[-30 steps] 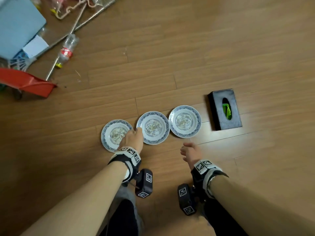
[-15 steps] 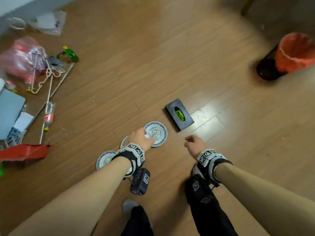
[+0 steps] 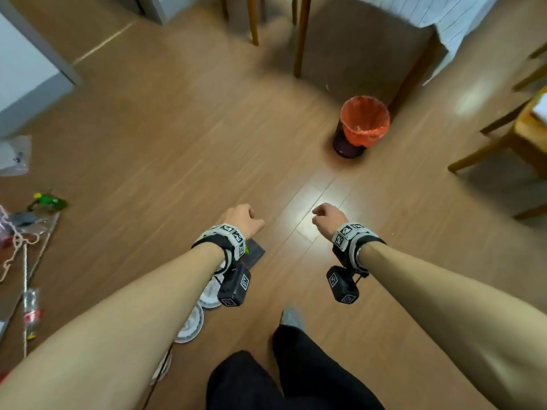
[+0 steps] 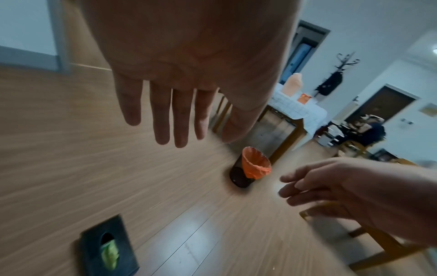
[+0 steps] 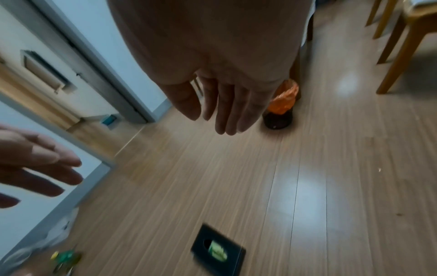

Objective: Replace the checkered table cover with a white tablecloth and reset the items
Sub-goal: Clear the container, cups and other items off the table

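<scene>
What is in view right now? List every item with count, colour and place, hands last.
Plates: at least two, white with blue rims, on the floor under the left forearm.
Tissue box: one, black, green tissue showing, on the floor.
Bin: one, dark with orange liner, by a table leg.
Table cover: one, white checked, on the table, top right.
Chair: one, wooden, right edge.
Bottle: one, clear, floor left.
Left hand: empty, fingers straight.
Right hand: empty, fingers relaxed.
</scene>
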Tool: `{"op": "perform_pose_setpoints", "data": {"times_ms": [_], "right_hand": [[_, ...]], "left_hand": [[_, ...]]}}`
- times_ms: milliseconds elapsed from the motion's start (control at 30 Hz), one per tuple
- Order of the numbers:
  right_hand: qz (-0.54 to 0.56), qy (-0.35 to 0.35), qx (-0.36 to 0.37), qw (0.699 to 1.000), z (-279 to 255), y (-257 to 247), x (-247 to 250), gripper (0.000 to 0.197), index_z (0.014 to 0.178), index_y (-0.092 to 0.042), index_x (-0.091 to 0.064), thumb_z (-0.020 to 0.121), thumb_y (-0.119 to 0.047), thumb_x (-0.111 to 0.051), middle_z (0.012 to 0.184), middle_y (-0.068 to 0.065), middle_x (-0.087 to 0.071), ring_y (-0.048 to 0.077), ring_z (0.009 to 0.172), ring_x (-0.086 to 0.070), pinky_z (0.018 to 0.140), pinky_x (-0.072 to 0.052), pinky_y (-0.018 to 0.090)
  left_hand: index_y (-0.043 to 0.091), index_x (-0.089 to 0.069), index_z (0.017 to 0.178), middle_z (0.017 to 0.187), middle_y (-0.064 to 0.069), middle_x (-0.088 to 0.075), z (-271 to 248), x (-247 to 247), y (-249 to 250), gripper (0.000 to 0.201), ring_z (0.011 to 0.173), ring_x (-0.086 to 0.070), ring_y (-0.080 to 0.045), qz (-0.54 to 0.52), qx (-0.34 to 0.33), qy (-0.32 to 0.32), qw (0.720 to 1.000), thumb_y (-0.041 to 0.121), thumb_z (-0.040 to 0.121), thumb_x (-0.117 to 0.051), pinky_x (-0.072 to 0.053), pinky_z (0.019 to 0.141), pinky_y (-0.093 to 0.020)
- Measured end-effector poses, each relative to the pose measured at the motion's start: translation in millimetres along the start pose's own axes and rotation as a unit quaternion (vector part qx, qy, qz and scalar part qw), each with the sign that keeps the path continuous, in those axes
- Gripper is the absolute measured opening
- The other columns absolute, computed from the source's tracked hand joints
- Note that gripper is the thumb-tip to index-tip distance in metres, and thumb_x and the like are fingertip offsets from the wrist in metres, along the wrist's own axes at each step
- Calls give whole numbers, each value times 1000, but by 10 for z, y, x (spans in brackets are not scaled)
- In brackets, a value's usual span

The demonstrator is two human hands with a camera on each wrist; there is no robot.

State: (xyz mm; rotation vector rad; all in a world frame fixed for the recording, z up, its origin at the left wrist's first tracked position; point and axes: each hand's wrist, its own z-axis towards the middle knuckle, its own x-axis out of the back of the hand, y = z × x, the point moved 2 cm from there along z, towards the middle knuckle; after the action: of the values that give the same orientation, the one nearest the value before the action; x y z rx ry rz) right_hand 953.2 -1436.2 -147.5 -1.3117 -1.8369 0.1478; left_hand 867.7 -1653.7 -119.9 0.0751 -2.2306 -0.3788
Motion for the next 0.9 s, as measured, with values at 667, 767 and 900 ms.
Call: {"op": "perform_pose_setpoints", "data": {"times_ms": [667, 767, 900], "right_hand": [[-20, 172, -68, 982, 1212, -45, 3978, 34, 124, -19, -61, 91, -26, -58, 127, 5, -63, 26, 116, -58, 101, -47, 38], [-5, 210, -65, 976, 1322, -82, 4599, 32, 123, -20, -61, 92, -25, -56, 127, 4, -62, 24, 115, -58, 102, -47, 40], [-2, 238, -54, 970, 1481, -48, 5323, 34, 126, -19, -60, 92, -25, -57, 127, 4, -63, 22, 114, -59, 101, -48, 38]], "left_hand": [[20, -67, 105, 101, -2, -66, 1874, 1798, 4629, 31, 93, -61, -26, 206, -297, -19, 932, 43, 85, -58, -47, 76, -30], [22, -66, 104, 99, -2, -69, 1995, 2026, 5357, 32, 90, -63, -24, 204, -338, -13, 919, 43, 82, -55, -52, 79, -33], [16, -68, 105, 101, -6, -70, 2116, 2154, 6235, 33, 92, -65, -26, 215, -373, -9, 903, 39, 84, -56, -50, 77, -33]]}}
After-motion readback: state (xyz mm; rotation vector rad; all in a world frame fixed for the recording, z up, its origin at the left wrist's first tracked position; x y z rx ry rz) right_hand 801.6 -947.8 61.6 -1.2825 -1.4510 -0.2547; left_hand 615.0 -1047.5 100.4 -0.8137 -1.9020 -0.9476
